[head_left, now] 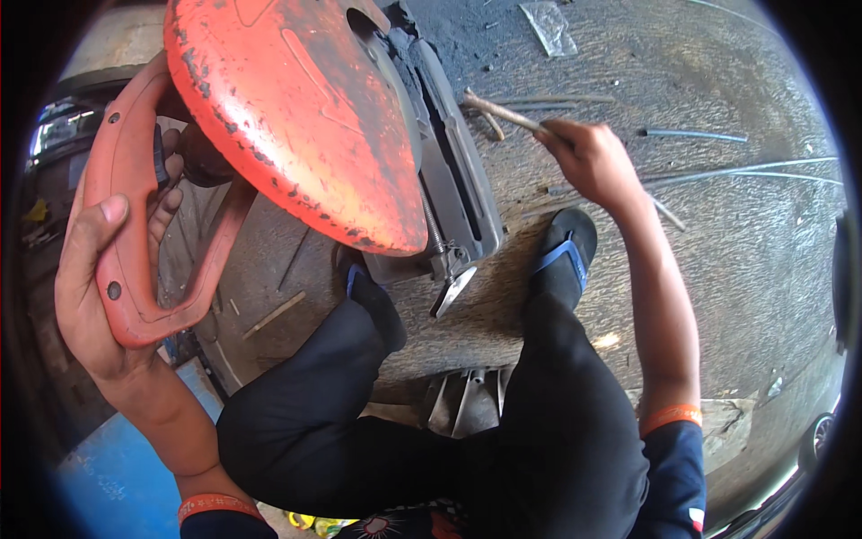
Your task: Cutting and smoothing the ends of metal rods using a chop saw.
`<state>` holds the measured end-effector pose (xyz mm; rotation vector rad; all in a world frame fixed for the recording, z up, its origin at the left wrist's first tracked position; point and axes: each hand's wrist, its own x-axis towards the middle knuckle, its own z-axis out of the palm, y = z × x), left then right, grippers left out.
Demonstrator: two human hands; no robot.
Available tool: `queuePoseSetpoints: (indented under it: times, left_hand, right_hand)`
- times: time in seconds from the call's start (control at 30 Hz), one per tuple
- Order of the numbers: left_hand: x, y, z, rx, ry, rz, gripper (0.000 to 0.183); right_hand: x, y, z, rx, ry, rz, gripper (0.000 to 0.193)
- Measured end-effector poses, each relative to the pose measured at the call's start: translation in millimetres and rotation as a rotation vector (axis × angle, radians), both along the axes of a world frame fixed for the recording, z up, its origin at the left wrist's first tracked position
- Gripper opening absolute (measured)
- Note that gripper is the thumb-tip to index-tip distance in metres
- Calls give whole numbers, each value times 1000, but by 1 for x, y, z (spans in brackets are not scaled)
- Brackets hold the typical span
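Note:
A chop saw with a scuffed red blade guard (296, 117) stands in front of me, left of centre. My left hand (85, 287) is wrapped round its red loop handle (130, 216), fingers near the dark trigger (160, 157). The blade is mostly hidden under the guard. Below and right of it runs the grey saw base (471, 193) with a threaded clamp screw (435, 225) and metal crank (453, 292). My right hand (593, 162) is closed round a thin brownish rod (503, 111), whose far end points toward the base, apart from it.
Several thin rods (575, 98) and grey lengths (696, 135) lie on the worn board floor (718, 296). Dark dust (467, 45) and a clear plastic bag (549, 29) are at the far side. My sandalled feet (566, 251) flank the base's near end. A blue surface (126, 476) is at lower left.

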<state>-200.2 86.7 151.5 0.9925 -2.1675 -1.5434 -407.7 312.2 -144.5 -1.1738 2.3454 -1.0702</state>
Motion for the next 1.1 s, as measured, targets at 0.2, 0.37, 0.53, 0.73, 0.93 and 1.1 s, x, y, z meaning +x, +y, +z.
queuePoseSetpoints:
  times: [0.2, 0.37, 0.53, 0.73, 0.93, 1.1]
  left_hand:
    - [1, -2, -3, 29, 48, -136, 53]
    - [1, -5, -1, -59, -50, -115, 54]
    - [-5, -5, -1, 81, 16, -239, 61]
    - [5, -9, -3, 114, -96, 101, 59]
    - [16, -15, -3, 74, 10, 139, 57]
    - [17, -13, -2, 39, -1, 82, 54]
  right_hand:
    - [-9, 8, 14, -66, -206, -141, 23]
    - [-51, 61, 28, -505, -254, -651, 31]
    - [-22, 118, -28, -895, -708, -1208, 54]
    - [36, 145, -113, -988, -1012, -1615, 43]
    - [52, 146, -120, -579, -1239, -1367, 41]
    - [24, 125, -137, 380, 251, -751, 29]
